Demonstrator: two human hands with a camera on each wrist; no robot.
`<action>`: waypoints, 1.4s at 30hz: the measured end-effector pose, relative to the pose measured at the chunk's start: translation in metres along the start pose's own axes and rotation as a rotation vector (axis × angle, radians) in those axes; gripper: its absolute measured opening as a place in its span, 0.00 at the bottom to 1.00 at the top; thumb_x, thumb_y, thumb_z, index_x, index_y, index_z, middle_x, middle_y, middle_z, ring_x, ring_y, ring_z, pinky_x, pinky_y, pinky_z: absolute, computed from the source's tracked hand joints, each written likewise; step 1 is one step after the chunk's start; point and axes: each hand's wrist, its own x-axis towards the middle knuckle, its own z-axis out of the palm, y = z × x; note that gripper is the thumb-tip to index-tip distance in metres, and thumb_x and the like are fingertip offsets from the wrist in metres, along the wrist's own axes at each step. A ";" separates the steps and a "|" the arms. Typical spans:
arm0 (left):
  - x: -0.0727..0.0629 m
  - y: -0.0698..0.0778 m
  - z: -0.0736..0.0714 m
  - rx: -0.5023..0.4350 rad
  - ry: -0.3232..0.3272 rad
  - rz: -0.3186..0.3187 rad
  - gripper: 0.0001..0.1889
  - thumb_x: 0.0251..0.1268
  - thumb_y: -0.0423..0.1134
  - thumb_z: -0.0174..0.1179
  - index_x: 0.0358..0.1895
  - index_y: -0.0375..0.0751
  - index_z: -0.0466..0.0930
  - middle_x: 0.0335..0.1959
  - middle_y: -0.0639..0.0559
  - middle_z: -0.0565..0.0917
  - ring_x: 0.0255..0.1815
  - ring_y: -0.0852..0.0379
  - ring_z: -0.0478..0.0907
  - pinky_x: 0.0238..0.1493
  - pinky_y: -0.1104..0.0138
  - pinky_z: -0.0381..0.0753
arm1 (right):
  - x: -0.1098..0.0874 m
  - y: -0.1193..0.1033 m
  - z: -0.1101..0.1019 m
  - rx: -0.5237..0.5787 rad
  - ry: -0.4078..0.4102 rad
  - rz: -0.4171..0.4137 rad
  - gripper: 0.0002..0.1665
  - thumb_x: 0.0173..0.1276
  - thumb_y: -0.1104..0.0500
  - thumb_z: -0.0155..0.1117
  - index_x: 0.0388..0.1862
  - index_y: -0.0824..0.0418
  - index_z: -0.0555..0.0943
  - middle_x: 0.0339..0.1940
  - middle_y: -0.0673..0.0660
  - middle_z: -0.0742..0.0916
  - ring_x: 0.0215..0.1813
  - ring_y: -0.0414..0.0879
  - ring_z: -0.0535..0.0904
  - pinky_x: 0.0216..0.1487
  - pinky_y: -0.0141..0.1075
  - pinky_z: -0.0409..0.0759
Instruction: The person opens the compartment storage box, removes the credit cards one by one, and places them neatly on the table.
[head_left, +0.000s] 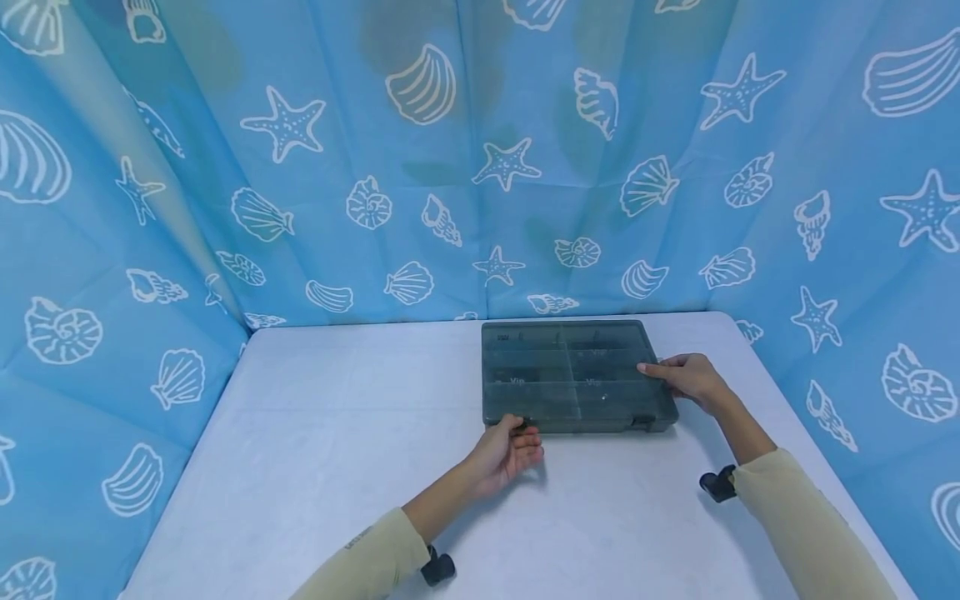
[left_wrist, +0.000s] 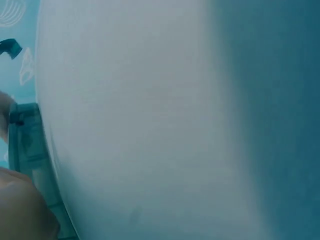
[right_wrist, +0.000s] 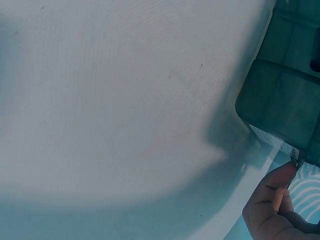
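Note:
A dark, see-through compartment box (head_left: 536, 400), its lid down, lies at the back right of the table. My right hand (head_left: 692, 379) grips its right side, thumb on top of the lid edge. At the left end of the front edge, my left hand (head_left: 504, 460) pinches the box near a latch, with the other fingers loosely curled below. Another latch (head_left: 642, 422) sits near the front right corner. In the right wrist view, thumb and finger of the right hand (right_wrist: 274, 205) hold the box edge beside a white label (right_wrist: 274, 140).
A white-covered table (head_left: 337, 433) extends left and in front of the box. Blue curtains (head_left: 450, 217) with white shells and starfish stand behind and at both sides, right behind the box at the back. Black wrist mounts (head_left: 438, 568) are on both forearms.

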 end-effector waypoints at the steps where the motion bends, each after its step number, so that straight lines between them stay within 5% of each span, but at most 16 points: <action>1: 0.000 0.000 0.001 -0.027 0.012 -0.005 0.15 0.77 0.41 0.39 0.41 0.33 0.71 0.28 0.50 0.79 0.27 0.61 0.82 0.37 0.72 0.84 | 0.000 0.000 0.000 -0.002 -0.001 0.003 0.63 0.58 0.30 0.66 0.68 0.81 0.58 0.64 0.77 0.68 0.60 0.68 0.71 0.61 0.54 0.75; 19: 0.001 -0.002 0.010 -0.079 0.126 0.003 0.12 0.71 0.29 0.38 0.36 0.33 0.72 0.27 0.48 0.78 0.30 0.58 0.85 0.43 0.71 0.83 | 0.001 0.000 -0.001 -0.010 -0.035 0.010 0.62 0.60 0.32 0.65 0.68 0.81 0.57 0.65 0.77 0.67 0.62 0.69 0.70 0.62 0.54 0.74; 28: -0.005 -0.009 0.000 -0.070 0.031 -0.022 0.15 0.78 0.28 0.34 0.55 0.21 0.66 0.36 0.41 0.79 0.42 0.50 0.84 0.54 0.61 0.80 | 0.001 -0.002 -0.002 -0.005 -0.045 0.005 0.65 0.58 0.30 0.66 0.69 0.81 0.56 0.66 0.78 0.66 0.63 0.70 0.69 0.62 0.55 0.73; 37: 0.005 -0.006 0.001 0.049 0.138 0.008 0.18 0.81 0.35 0.37 0.51 0.20 0.71 0.41 0.33 0.84 0.45 0.43 0.85 0.48 0.59 0.83 | 0.001 0.000 -0.001 0.010 -0.007 0.014 0.62 0.59 0.31 0.66 0.69 0.80 0.57 0.65 0.76 0.67 0.61 0.67 0.70 0.62 0.53 0.74; 42: 0.006 -0.007 -0.001 0.060 0.181 0.002 0.19 0.81 0.36 0.38 0.51 0.22 0.74 0.35 0.39 0.85 0.40 0.48 0.86 0.46 0.59 0.84 | 0.001 0.001 0.000 0.006 0.004 0.024 0.62 0.59 0.31 0.65 0.69 0.80 0.57 0.64 0.77 0.67 0.60 0.67 0.71 0.62 0.53 0.74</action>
